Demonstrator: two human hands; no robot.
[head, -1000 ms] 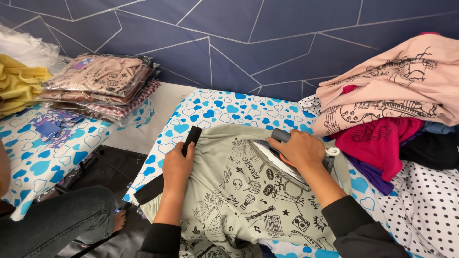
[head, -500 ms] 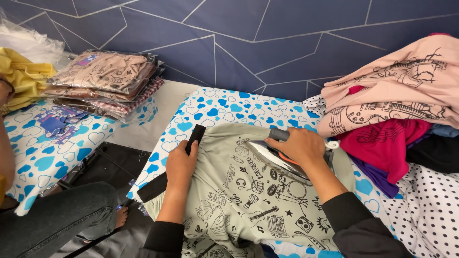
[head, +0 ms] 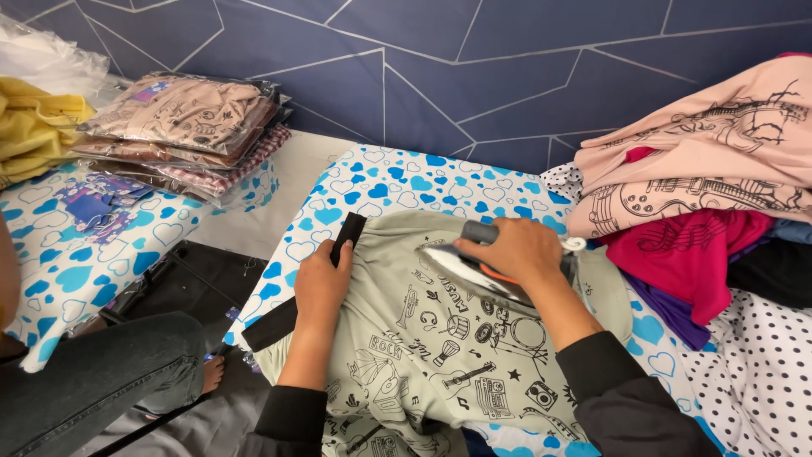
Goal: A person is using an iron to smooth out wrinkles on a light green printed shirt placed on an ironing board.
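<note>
Head view: right hand wrapped tight round iron handle, iron on green tee w/ long axis slanting left-right; left hand flat, pressing tee's left edge.

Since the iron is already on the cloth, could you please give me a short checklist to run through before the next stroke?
1. Right hand grips the iron handle firmly: ok.
2. Left hand flat on the green printed shirt, apart from the iron: ok.
3. Shirt smooth ahead of the iron: cannot tell, the hand hides it.
4. Iron's cord free of the shirt: cannot tell.
5. Pile of pink and red garments off the shirt: ok.
</note>
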